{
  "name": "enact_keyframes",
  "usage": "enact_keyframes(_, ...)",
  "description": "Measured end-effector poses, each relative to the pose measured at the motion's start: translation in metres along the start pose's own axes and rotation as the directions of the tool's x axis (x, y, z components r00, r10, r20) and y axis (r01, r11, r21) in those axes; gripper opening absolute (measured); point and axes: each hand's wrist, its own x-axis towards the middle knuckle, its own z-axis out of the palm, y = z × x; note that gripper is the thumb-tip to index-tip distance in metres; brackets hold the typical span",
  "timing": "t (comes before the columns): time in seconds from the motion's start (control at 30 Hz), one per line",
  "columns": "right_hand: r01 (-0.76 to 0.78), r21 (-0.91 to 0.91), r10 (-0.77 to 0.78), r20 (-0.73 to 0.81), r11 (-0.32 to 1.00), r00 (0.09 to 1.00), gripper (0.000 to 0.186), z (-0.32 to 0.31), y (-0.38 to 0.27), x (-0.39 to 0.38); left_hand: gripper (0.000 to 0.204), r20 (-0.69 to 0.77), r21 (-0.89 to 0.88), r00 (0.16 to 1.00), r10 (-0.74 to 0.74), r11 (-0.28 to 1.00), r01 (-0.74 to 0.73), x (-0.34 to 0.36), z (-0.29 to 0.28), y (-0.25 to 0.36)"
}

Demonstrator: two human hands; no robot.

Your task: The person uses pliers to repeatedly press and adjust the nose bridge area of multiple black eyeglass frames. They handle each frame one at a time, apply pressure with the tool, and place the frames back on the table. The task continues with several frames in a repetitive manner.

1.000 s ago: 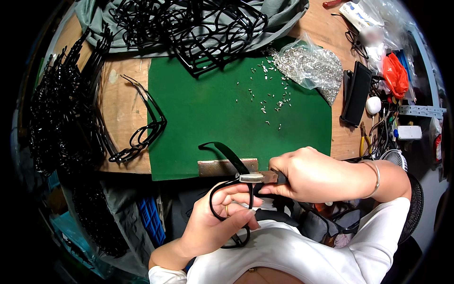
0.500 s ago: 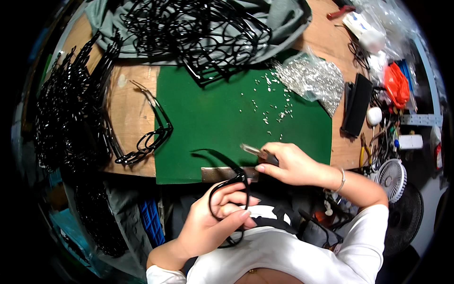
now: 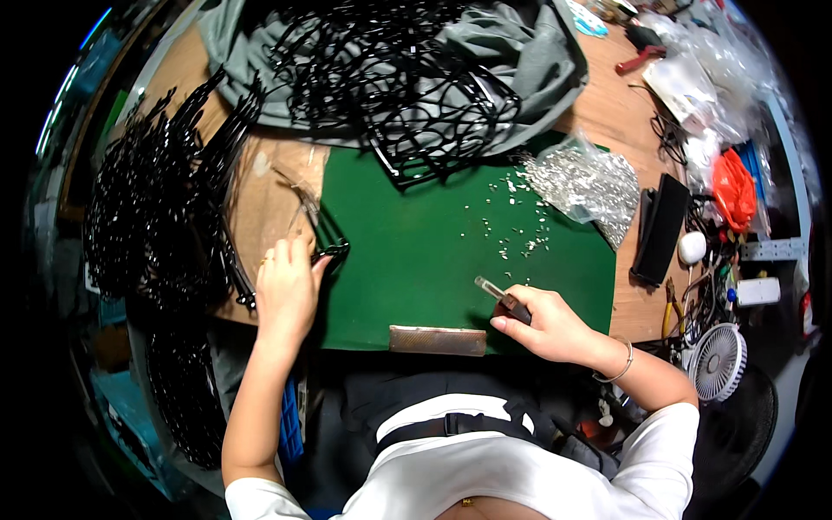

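Note:
My left hand (image 3: pixel 289 286) is at the left edge of the green mat (image 3: pixel 390 269). Its fingers close over a black glasses frame (image 3: pixel 333 251), whose temples point away from me; part of the frame is hidden under the hand. Over the mat's near right side, my right hand (image 3: pixel 548 325) grips a small hand tool (image 3: pixel 513 307) with a dark handle and a shiny metal tip. The tip points up and left, touching no frame. Between the hands, a brown metal-edged block (image 3: pixel 438 341) sits at the mat's near edge.
Small silvery pieces (image 3: pixel 524 243) lie scattered beside a clear bag (image 3: pixel 589 186) full of them. Black frames are heaped on grey cloth (image 3: pixel 494 39) at the back, with a dense stack (image 3: pixel 165 225) at left. A black case (image 3: pixel 660 230), pliers (image 3: pixel 671 308) and white fan (image 3: pixel 719 362) are at right.
My left hand has gone from near my lap to the frames at the left, and the glasses frame it held up is no longer there. My right hand still holds the tool.

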Motion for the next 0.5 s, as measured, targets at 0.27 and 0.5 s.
enact_keyframes(0.27, -0.04, -0.056, 0.041, 0.006, 0.998, 0.999, 0.021, -0.01, 0.006, -0.015, 0.029, -0.397, -0.319, 0.894, 0.206, 0.883, -0.345, 0.098, 0.003, 0.09)
enact_keyframes(0.5, -0.044, -0.153, 0.044, -0.004, 0.987, 0.999, 0.023, -0.003, -0.005, -0.022, 0.003, -0.487, 0.079, 0.861, 0.147, 0.989, -0.124, 0.142, 0.043, 0.137)
